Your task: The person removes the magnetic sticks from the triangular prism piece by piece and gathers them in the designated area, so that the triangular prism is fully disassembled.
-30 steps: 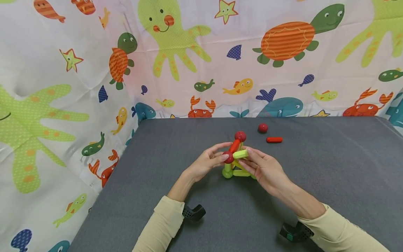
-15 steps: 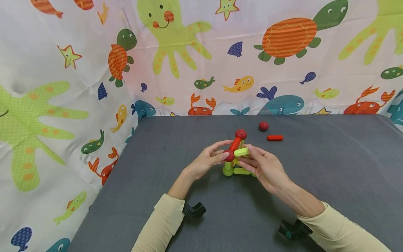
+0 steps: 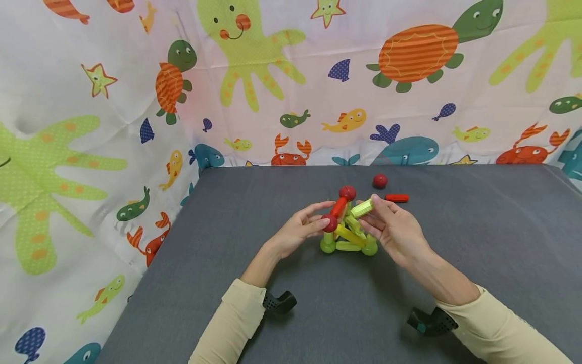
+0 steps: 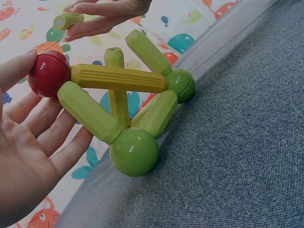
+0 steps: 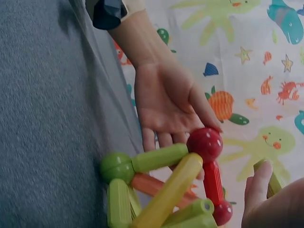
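My left hand [image 3: 291,235] holds a red ball [image 3: 329,223] at the near left corner of a ball-and-rod construction, thumb in front and fingers behind. A red rod [image 3: 338,207] joins that ball to another red ball [image 3: 347,192] farther back. From the held ball, a yellow rod [image 4: 118,78] and a light green rod [image 4: 89,112] run to green balls [image 4: 134,152] at the base. My right hand [image 3: 400,233] pinches a loose light green rod [image 3: 362,208] above the construction. In the left wrist view, this rod is apart from the held ball.
A loose red ball [image 3: 380,181] and a short red rod [image 3: 397,198] lie behind the construction, to the right. The grey cloth-covered table [image 3: 254,202] reaches back to a hanging fabric with sea animals [image 3: 273,136]. Another patterned fabric side hangs at the left.
The right hand has moved up and to the right with the green rod, away from the held red ball. The left hand stays on that ball.
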